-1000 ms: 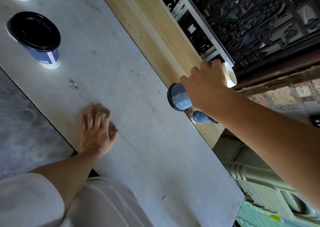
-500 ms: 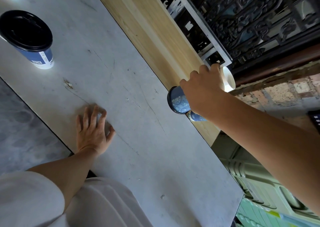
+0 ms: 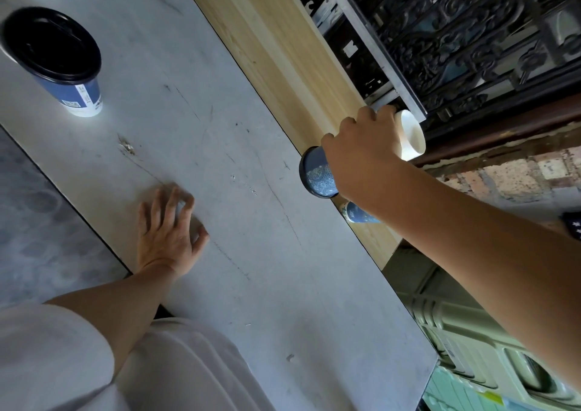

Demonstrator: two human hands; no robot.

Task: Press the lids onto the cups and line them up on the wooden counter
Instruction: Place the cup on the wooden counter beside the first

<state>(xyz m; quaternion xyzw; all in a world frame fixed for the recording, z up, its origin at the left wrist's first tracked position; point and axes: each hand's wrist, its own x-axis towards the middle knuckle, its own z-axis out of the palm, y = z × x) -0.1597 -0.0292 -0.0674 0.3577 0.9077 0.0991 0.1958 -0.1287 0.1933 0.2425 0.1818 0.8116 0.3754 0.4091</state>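
The right hand (image 3: 361, 159) is curled round a blue cup (image 3: 316, 176) with a dark lid, holding it at the near edge of the wooden counter (image 3: 283, 65). Whether the cup touches the wood cannot be told. A second blue cup (image 3: 360, 216) shows just at five o'clock from it, under the forearm, and a white cup (image 3: 412, 134) sits at two o'clock past the knuckles. The left hand (image 3: 166, 231) rests on the grey table (image 3: 283, 285) with its fingers spread and holding nothing, well apart at eight o'clock. Another lidded cup (image 3: 63, 61) stands on the table, far off at ten o'clock.
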